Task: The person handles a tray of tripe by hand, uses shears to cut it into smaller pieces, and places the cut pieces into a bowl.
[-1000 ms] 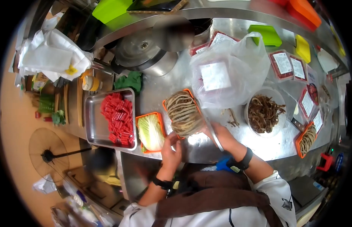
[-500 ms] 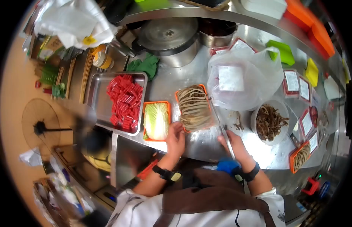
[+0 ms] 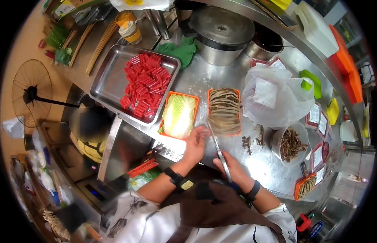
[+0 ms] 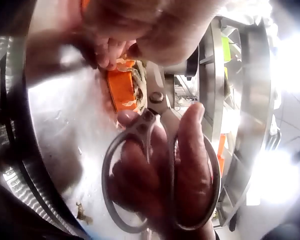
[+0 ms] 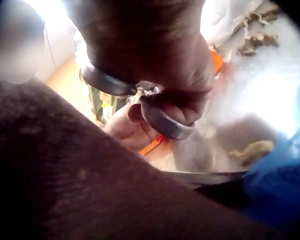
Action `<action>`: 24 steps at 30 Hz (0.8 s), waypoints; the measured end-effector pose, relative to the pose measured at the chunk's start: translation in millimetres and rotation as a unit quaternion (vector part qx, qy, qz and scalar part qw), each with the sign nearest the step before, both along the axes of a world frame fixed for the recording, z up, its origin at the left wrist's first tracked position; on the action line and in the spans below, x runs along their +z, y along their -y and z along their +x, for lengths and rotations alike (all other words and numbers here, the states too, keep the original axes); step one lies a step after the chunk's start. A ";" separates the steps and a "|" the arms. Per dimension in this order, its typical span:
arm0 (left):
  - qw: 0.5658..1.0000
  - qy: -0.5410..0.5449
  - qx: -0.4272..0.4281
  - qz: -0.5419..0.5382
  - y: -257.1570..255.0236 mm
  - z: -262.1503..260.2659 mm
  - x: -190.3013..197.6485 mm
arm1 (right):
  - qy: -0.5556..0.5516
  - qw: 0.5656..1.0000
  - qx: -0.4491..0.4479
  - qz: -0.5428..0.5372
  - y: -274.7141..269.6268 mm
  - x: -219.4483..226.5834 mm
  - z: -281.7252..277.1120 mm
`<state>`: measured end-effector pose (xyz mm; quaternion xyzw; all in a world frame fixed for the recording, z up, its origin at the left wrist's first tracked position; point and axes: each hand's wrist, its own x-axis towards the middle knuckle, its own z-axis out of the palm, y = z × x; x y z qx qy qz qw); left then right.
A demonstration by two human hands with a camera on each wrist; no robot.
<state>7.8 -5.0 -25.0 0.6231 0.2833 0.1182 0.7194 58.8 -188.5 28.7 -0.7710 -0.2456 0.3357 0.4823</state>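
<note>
My right hand gripped the scissors, blades pointing at the orange tray of strips on the bench; my left hand pinched its near edge, fingers close enough to get nicked

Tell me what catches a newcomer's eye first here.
The red sticks piled in the steel tray at the counter's left stand out most. Nearer the person, the right hand grips scissors pointing at an orange tray of brown strips, with the left hand at its near edge beside the cabbage.
</note>
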 end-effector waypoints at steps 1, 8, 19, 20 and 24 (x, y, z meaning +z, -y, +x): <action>0.999 -0.037 -0.019 -0.019 -0.1 -0.8 5.6 | 0.003 1.000 0.001 -0.001 -7.2 7.5 0.0; 0.999 0.007 -0.040 -0.019 3.8 -1.1 17.1 | -0.224 0.972 -0.061 -0.042 -29.5 26.7 -10.8; 0.957 0.082 0.004 0.277 -5.1 21.6 6.6 | -0.245 0.951 -0.069 -0.174 -55.3 70.9 5.9; 0.961 0.073 0.002 0.268 -5.0 25.3 4.1 | -0.241 0.952 -0.073 -0.176 -56.7 71.6 9.9; 0.972 0.062 0.022 0.225 -3.8 37.3 7.5 | -0.223 0.947 -0.034 -0.230 -57.9 75.8 19.9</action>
